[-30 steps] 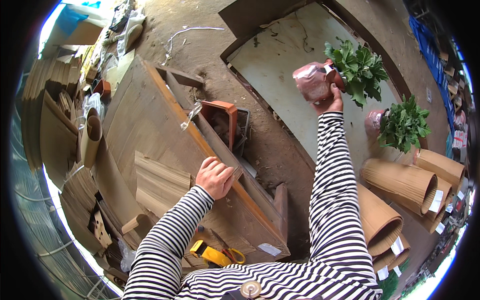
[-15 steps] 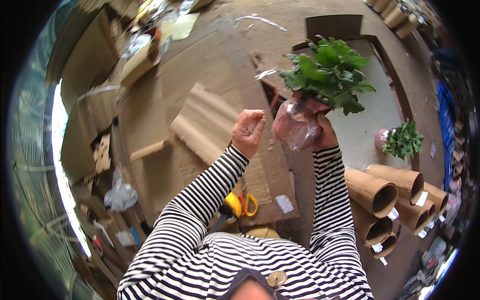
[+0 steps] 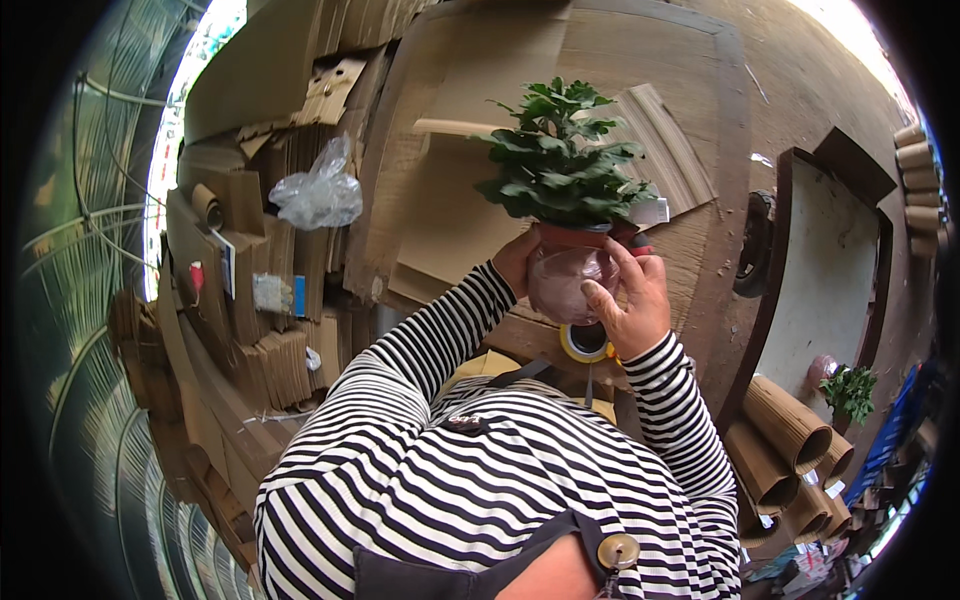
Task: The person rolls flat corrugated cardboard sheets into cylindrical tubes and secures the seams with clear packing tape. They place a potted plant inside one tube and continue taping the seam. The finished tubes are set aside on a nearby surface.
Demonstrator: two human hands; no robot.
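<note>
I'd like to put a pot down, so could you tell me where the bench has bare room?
Flat cardboard sheet beyond the potted plant held by both hands is bare, bordered by a ribbed cardboard piece on the right. Pale board far right is also free. The left, with stacked cardboard and plastic bag, is crowded.

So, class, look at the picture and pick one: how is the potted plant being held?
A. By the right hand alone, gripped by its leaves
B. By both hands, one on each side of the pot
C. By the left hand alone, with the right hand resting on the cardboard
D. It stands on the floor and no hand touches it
B: the left hand and the right hand both clasp the pot of the potted plant from either side, lifted in front of the person.
</note>
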